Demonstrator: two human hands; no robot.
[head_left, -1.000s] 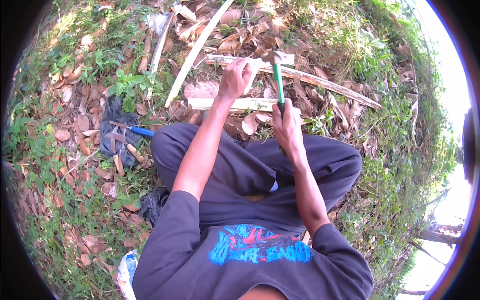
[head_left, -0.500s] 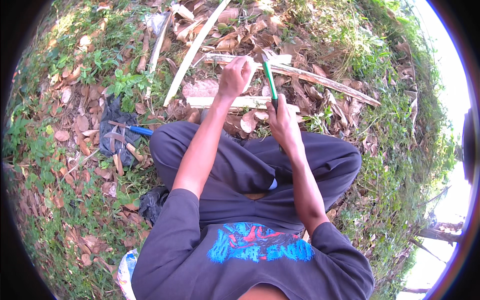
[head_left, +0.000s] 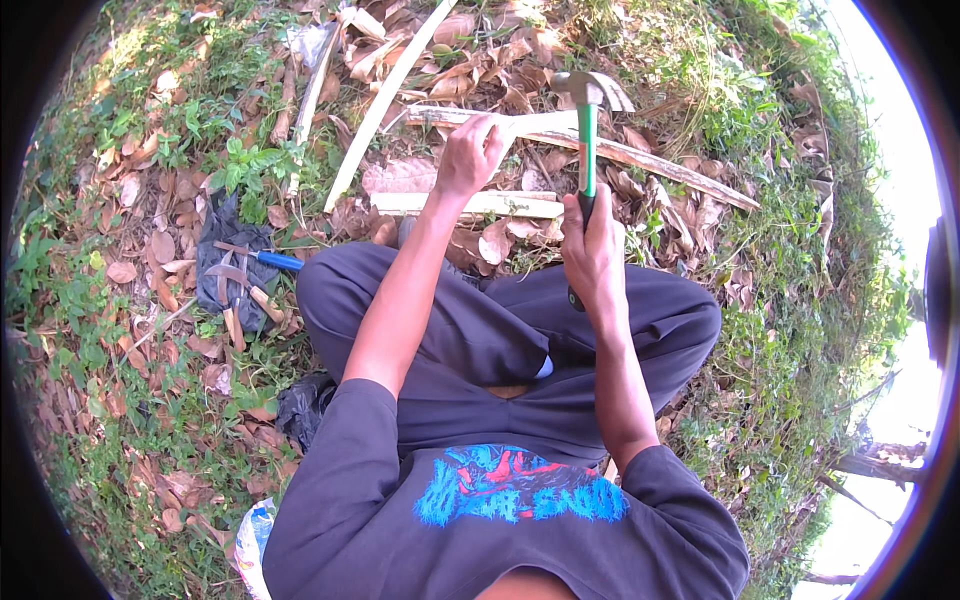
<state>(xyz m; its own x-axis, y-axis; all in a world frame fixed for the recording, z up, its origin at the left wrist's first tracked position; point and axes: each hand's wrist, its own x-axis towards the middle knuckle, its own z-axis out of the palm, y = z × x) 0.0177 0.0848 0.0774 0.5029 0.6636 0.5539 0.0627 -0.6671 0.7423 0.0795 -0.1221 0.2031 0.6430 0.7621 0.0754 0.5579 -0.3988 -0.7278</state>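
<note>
My left hand [head_left: 470,158] is closed, its fingertips pressed on the near end of a pale wooden strip [head_left: 545,122]. What lies under the fingers is partly hidden. A claw hammer [head_left: 588,130] with a green and black handle stands raised in my right hand [head_left: 598,245], the fingers wrapped round its grip. Its metal head is over the right end of the pale strip. Behind the strip, a longer rough-edged piece of wood [head_left: 670,168] lies slanting on the leaves. A shorter pale board [head_left: 470,204] rests just in front of my crossed legs.
On a black plastic bag [head_left: 222,222] at the left lie a blue-handled tool [head_left: 278,260] and a curved blade [head_left: 228,272] with wooden-handled tools. Long pale slats [head_left: 385,100] lean away at the far side. Dry leaves and grass cover the ground. A white packet [head_left: 255,540] sits at the lower left.
My right hand has moved right with the hammer, and the hammer's head has lifted away from beside my left fingers. My left hand has stayed almost in place.
</note>
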